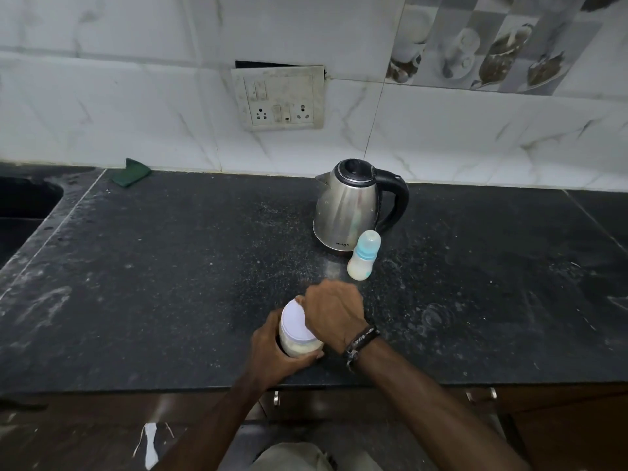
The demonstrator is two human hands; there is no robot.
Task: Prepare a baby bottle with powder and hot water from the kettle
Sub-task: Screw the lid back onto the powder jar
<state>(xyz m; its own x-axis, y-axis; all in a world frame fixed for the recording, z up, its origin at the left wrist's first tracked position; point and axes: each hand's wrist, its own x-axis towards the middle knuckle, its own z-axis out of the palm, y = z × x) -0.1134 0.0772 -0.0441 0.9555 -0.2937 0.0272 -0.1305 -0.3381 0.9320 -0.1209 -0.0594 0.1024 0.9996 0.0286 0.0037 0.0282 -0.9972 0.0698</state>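
At the far left edge of the frame I see a dark sink (23, 198), and a green cloth (131, 172) lies against the wall at upper left. A switchboard (279, 98) sits on the tiles at top centre. Low in the centre, my left hand (272, 348) wraps its fingers round the jar (299, 338) of powder on the counter (136, 283). My right hand (331, 312) grips its white lid (295, 319), fingers curled over the rim. Right of centre stands the kettle (346, 209), with the capped bottle (363, 255) just beside it, milky inside.
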